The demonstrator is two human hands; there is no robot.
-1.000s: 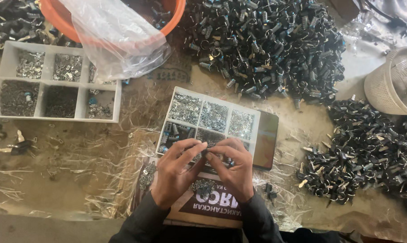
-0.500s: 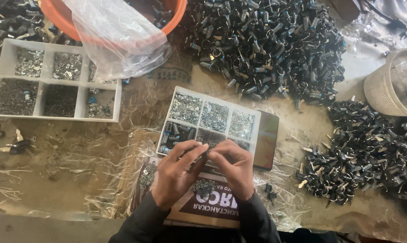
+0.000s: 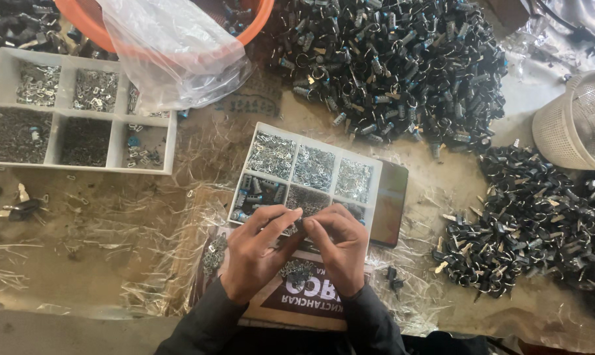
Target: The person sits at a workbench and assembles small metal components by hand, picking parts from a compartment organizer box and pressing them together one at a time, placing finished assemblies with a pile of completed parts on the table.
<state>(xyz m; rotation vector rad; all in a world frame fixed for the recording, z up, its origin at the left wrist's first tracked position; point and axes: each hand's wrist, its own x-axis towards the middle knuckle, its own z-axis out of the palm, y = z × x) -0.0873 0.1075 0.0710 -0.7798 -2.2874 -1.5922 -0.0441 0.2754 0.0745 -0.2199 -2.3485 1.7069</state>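
Left hand (image 3: 258, 253) and right hand (image 3: 337, 246) met fingertip to fingertip, pinching a small dark part (image 3: 300, 226), largely hidden, above the near edge of a white compartment tray (image 3: 376, 167). Plastic sheeting (image 3: 113, 263) covered the worktable; a heap of black components (image 3: 389, 66) lay far right.

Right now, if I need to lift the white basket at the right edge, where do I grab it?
By its open rim, coming from the left. The white mesh basket lies tipped with its mouth facing left, and the rest runs out of frame. Both hands, the left hand and the right hand, are busy pinching a small part.
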